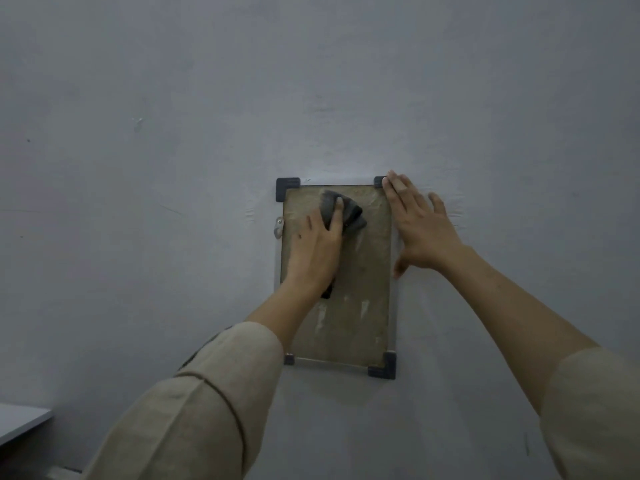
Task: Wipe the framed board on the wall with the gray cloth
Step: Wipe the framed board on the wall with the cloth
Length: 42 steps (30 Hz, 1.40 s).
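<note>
A small framed board (360, 306) hangs upright on the wall, with a dull brown face, a thin metal frame and dark plastic corner caps. My left hand (317, 247) presses a crumpled gray cloth (349, 211) against the board's upper part; a strip of the cloth hangs below my wrist. My right hand (420, 226) lies flat and spread against the board's right edge and the wall, fingertips by the top right corner. Pale streaks mark the board's lower half.
The gray painted wall (173, 168) fills the view. A small metal hook (278, 227) sits by the board's left edge. The corner of a white surface (20, 420) juts in at the lower left.
</note>
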Each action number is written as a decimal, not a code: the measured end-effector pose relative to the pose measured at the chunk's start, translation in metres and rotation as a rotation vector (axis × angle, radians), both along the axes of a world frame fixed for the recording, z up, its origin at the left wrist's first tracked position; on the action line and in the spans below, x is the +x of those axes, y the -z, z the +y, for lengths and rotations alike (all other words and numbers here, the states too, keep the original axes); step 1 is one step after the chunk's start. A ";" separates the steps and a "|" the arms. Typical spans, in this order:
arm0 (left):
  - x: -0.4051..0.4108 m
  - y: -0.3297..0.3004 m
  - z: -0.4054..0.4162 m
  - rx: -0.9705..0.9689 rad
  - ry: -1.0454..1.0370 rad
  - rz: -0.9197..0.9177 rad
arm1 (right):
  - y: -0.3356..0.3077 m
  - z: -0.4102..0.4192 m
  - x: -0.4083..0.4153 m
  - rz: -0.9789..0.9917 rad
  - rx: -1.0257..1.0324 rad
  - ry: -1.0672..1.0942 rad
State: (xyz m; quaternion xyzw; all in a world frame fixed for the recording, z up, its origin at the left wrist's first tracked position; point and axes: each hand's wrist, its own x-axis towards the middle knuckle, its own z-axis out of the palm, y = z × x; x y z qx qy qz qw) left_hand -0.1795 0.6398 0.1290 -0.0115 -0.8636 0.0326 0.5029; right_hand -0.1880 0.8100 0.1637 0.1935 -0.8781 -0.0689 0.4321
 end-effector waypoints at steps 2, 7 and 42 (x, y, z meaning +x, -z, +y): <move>0.001 -0.006 -0.013 0.071 -0.056 -0.007 | 0.000 0.000 0.000 0.002 0.002 -0.004; 0.008 -0.020 -0.006 0.495 -0.045 -0.059 | 0.001 0.000 0.000 -0.001 -0.003 -0.011; 0.006 0.020 -0.022 0.042 -0.119 -0.025 | -0.001 0.000 0.001 0.009 0.003 -0.011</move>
